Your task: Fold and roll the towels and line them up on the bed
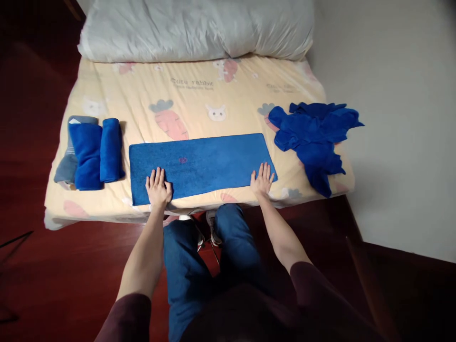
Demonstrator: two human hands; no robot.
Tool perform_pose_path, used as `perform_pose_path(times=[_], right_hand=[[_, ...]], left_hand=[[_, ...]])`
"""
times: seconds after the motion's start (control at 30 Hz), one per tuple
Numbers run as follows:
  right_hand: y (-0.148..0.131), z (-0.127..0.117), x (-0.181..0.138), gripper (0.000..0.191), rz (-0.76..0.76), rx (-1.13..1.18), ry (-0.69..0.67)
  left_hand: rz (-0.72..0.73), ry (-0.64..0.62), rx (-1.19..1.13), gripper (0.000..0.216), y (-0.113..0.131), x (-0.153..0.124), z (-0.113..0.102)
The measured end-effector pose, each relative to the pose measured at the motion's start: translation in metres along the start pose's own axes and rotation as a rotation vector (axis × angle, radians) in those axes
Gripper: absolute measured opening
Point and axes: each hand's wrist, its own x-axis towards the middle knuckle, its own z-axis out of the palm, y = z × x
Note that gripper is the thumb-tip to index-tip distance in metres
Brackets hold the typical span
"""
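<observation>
Bed: carrot-and-rabbit sheet; it carries everything, and the person stands at its near edge.
Quilt: white, bunched along the far edge, well apart from the hands.
Flat towel: blue, spread lengthwise along the middle of the near edge, lying smooth (a small dark mark near its centre).
Heap: loose blue towels crumpled by the near right corner, near the flat towel's end.
Rolls: two blue and one grey, side by side at the left edge.
Left hand: open, palm down on the flat towel's near left corner.
Right hand: open, palm down on its near right corner.
Progress: three pieces look finished, one is laid out, and the heap seems untouched.
</observation>
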Motion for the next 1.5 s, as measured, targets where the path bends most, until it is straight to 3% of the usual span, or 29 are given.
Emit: perform_pose_path(times=[0.4, 0.5, 0.6, 0.67, 0.77, 1.0, 1.17, 1.3, 1.43, 1.5], right_hand=[[-0.004, -0.007, -0.004, 0.069, 0.002, 0.065, 0.033], [-0.003, -0.007, -0.004, 0.069, -0.004, 0.09, 0.048], [-0.003, -0.008, -0.003, 0.069, -0.002, 0.091, 0.056], [-0.003, -0.009, -0.003, 0.069, 0.004, 0.084, 0.051], [-0.003, -0.012, -0.003, 0.069, 0.004, 0.072, 0.032], [-0.002, -0.017, -0.001, 0.068, 0.008, 0.087, 0.007], [-0.002, -0.02, -0.001, 0.068, 0.009, 0.089, 0.008], [-0.001, -0.022, -0.002, 0.067, 0.007, 0.114, 0.006], [-0.001, -0.02, -0.003, 0.067, 0.01, 0.126, 0.014], [-0.001, -0.019, -0.003, 0.068, 0.004, 0.127, 0.032]], left_hand=[[-0.043, -0.081, -0.023, 0.063, 0.008, -0.005, -0.019], [0.119, -0.132, -0.056, 0.051, 0.037, -0.023, -0.021], [0.405, -0.363, -0.1, 0.036, 0.082, -0.036, -0.009], [0.486, -0.481, -0.067, 0.031, 0.11, -0.035, 0.002], [0.489, -0.547, 0.041, 0.026, 0.135, -0.026, 0.014], [0.502, -0.556, 0.198, 0.033, 0.156, -0.022, 0.024], [0.519, -0.556, 0.054, 0.023, 0.185, -0.024, 0.041], [0.334, -0.534, -0.256, 0.013, 0.194, -0.039, 0.043], [-0.112, -0.422, -0.737, 0.006, 0.194, -0.086, 0.033], [-0.376, -0.371, -0.965, 0.018, 0.197, -0.111, 0.03]])
